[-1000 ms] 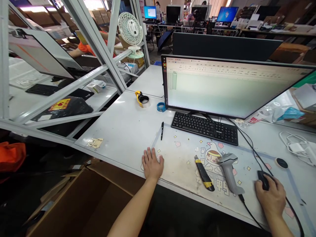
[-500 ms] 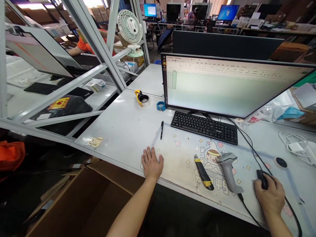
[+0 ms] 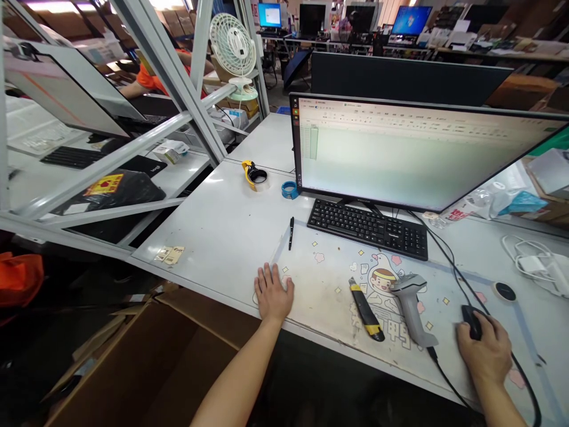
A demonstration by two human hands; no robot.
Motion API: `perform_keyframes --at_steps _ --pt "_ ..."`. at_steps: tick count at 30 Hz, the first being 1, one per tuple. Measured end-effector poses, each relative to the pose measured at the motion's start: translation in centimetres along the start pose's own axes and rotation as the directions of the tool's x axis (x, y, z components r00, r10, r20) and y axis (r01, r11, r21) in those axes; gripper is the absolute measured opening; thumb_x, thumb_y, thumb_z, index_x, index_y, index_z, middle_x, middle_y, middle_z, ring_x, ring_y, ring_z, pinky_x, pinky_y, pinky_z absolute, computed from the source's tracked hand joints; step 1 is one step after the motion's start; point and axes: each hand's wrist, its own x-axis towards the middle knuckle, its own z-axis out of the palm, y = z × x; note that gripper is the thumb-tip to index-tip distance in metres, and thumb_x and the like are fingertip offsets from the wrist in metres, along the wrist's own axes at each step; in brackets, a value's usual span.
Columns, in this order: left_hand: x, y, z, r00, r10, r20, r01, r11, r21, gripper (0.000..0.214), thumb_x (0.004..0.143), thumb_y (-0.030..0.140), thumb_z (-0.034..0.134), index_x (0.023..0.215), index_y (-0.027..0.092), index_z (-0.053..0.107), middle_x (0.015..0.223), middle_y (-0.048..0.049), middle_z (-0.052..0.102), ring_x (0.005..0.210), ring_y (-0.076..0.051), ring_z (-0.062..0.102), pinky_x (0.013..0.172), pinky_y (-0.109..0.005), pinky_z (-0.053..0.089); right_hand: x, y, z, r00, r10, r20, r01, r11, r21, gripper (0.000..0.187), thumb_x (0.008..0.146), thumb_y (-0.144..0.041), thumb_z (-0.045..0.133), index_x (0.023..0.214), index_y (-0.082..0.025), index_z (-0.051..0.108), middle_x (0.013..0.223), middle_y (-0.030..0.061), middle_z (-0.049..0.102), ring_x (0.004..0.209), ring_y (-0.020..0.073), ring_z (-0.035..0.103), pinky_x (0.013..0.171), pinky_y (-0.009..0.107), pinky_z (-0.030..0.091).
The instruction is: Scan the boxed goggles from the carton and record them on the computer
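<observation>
My left hand (image 3: 274, 295) lies flat near the desk's front edge, fingers spread, holding nothing. At the right, my right hand (image 3: 486, 344) is wrapped over a black computer mouse (image 3: 473, 321), which it partly covers. Between my hands lie a yellow and black utility knife (image 3: 366, 310) and a grey barcode scanner (image 3: 415, 311) with a black cable. Beyond them a black keyboard (image 3: 367, 229) sits below a lit monitor (image 3: 418, 157) showing a spreadsheet. A black pen (image 3: 291, 233) rests on the desk just past my left fingertips.
A tape dispenser (image 3: 255, 176) and a blue tape roll (image 3: 290, 190) stand left of the monitor. Paper labels (image 3: 171, 255) lie near the left edge. An open cardboard box (image 3: 178, 362) is below the desk. Metal frame bars (image 3: 178, 89) and a fan (image 3: 232, 45) rise at the left.
</observation>
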Motion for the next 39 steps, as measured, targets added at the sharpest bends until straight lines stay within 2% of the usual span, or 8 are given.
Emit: perform_keyframes --at_steps 14,21,39 --pt "0.05 0.06 -0.13 1.0 0.003 0.003 -0.003 1.0 0.024 0.07 0.11 0.042 0.048 0.169 0.004 0.055 0.182 -0.023 0.039 0.171 -0.042 0.034 0.142 -0.062 0.024 -0.05 0.09 0.08 1.0 0.028 0.007 -0.028 1.0 -0.01 0.055 0.095 -0.046 0.063 0.137 -0.015 0.081 0.145 0.0183 0.071 0.128 0.0433 0.07 0.105 0.053 0.056" --pt "0.09 0.01 -0.14 1.0 -0.002 0.014 0.002 1.0 0.013 0.07 0.109 0.042 0.052 0.17 0.006 0.055 0.183 -0.0223 0.038 0.172 -0.041 0.033 0.142 -0.061 0.025 -0.05 0.32 0.23 1.0 0.004 0.0 -0.004 1.0 -0.016 0.053 0.095 -0.045 0.064 0.136 -0.016 0.08 0.145 0.0182 0.071 0.127 0.0432 0.07 0.103 0.053 0.056" --pt "0.11 0.04 -0.14 1.0 -0.002 0.017 0.002 1.0 0.016 0.071 0.11 0.042 0.049 0.17 0.004 0.054 0.182 -0.0228 0.038 0.172 -0.042 0.033 0.142 -0.062 0.024 -0.03 0.05 0.0 1.0 -0.009 -0.003 0.009 1.0 -0.013 0.052 0.096 -0.043 0.065 0.136 -0.015 0.081 0.147 0.0193 0.072 0.13 0.045 0.071 0.106 0.056 0.058"
